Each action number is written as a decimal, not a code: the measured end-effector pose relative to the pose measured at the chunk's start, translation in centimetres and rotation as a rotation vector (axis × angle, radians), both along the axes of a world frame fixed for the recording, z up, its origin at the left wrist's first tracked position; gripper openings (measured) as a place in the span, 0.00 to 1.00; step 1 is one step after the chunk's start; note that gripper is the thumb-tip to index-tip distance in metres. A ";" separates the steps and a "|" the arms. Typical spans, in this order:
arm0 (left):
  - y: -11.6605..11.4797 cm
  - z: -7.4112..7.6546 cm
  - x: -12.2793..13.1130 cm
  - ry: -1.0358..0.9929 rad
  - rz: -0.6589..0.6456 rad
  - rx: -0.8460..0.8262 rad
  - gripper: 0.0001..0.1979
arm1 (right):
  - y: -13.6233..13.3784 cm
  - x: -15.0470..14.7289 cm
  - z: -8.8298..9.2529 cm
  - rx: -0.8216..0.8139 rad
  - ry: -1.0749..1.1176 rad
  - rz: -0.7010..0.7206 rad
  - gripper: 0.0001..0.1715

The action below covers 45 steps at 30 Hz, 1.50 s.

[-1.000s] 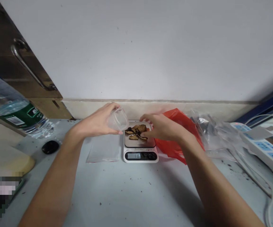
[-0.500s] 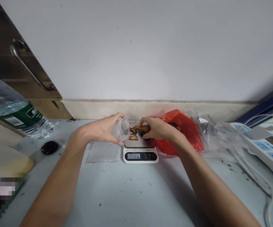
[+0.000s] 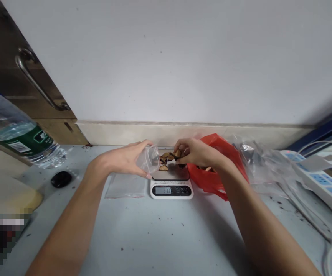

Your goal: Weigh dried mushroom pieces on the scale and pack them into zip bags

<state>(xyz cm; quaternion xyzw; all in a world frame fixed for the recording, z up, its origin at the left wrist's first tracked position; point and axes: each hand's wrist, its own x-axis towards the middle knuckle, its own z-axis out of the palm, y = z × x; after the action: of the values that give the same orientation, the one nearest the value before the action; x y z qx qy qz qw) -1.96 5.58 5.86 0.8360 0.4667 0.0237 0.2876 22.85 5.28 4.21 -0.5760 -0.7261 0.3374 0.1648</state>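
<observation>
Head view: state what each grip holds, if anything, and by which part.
The left grip holds a clear plastic cup by its side. The right grip pinches dried brown slices; exact contact is hidden.

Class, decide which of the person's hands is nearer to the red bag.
Right. The right hand is over the scale, close beside the red bag; the left hand is farther left, holding a clear cup.
</observation>
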 end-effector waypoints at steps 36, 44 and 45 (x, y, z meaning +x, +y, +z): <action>0.2 0.8 -1.3 0.031 0.068 0.023 0.41 | -0.6 -3.2 -1.6 0.217 -0.235 0.286 0.16; 0.1 0.4 -0.8 0.035 0.070 -0.001 0.38 | -0.5 -2.3 -0.7 0.187 -0.235 0.178 0.17; 0.0 0.4 -0.6 0.040 0.073 -0.010 0.38 | -0.4 -2.2 -0.8 0.187 -0.225 0.175 0.16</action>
<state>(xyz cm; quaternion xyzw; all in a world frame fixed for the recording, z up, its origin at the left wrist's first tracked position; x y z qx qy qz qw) -2.55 5.60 6.30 0.8172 0.5026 0.0152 0.2815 20.69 4.86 3.41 -0.5269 -0.8155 0.2148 0.1057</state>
